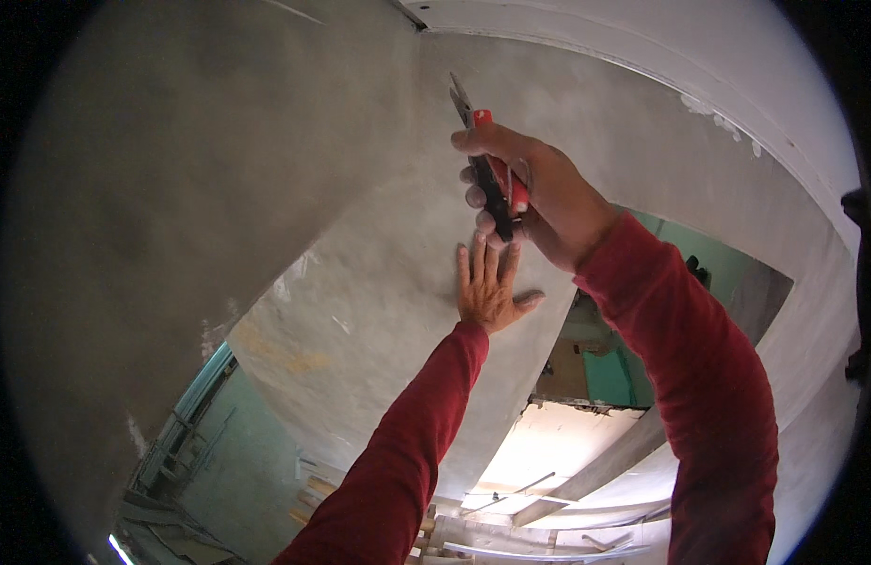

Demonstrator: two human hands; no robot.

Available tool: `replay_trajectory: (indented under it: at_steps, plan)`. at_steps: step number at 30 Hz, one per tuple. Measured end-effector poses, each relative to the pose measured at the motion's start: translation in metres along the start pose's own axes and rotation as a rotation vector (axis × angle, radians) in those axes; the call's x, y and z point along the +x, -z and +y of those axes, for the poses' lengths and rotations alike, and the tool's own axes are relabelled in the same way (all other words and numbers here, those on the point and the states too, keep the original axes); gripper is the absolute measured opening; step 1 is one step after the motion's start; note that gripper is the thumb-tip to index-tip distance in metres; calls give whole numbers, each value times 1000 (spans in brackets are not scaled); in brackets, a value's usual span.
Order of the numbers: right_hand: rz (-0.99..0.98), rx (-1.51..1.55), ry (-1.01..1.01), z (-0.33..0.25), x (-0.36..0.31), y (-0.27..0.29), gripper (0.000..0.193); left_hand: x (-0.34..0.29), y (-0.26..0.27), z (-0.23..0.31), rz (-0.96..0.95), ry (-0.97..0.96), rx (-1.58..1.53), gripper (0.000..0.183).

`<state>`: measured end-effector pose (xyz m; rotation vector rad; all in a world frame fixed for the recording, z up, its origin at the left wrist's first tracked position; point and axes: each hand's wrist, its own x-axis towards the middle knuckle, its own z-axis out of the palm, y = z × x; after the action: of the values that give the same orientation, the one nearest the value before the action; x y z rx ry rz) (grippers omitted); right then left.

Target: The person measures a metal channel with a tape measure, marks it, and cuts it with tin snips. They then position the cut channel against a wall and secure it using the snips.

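Observation:
My right hand (562, 193) is raised and closed around a pair of snips (498, 193) with red and black handles. Their two narrow metal blades point up and to the left, slightly parted. Just below, my left hand (489, 299) lies flat on the grey plastered wall (388, 245), fingers spread and holding nothing. Its fingertips appear close under the handle ends; whether they touch cannot be made out. Red sleeves cover both forearms.
A white ceiling edge (661, 61) curves along the upper right. Right of my hands is an opening in the wall, with a green surface (610, 377) beyond. Wooden pieces (313, 490) and other loose material lie at the bottom.

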<state>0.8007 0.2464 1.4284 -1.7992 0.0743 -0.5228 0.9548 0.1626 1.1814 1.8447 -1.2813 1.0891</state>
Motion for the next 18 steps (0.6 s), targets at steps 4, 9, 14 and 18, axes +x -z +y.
replay_trajectory:
  at_steps: [4,9,14,18]
  plan:
    - [24,-14,23,-11,25,-8,35,1,1,-1,141,-35,-4,100]
    - [74,-42,-17,-14,36,-4,36,-2,-4,-4,142,-48,-23,101]
    - [74,-92,-18,-17,33,7,35,-3,-6,-5,110,-57,9,101]
    - [60,-50,-25,-27,35,-1,35,-1,1,-4,128,-73,47,95]
